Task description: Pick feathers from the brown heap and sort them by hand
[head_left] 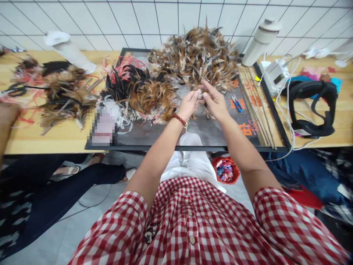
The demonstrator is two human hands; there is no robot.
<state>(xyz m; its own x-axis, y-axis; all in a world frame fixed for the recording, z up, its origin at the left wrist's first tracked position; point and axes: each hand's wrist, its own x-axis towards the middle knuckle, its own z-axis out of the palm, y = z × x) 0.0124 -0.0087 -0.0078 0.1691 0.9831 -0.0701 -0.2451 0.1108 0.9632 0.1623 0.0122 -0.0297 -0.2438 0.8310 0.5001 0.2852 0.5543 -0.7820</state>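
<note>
My left hand [188,104], with a red bead bracelet at its wrist, pinches a small whitish feather tuft [199,93]. Opposite it, my right hand [215,102] has its thumb and fingers closed at the same tuft. Most of what lies between the fingertips is hidden. Just beyond both hands rises a large heap of brown and grey feathers [193,55]. Left of my left hand is a pile of glossy brown feathers [151,97], with black feathers [121,82] beside it. Blue thread snips [237,103] lie to the right of my right hand.
Thin sticks [257,106] line the right side of the dark, black-edged board [132,138]. Further right are a white power strip [273,77], cables and a black headband [314,108]. White bottles [260,42] stand at the back. A red basket [226,170] sits below; people flank me.
</note>
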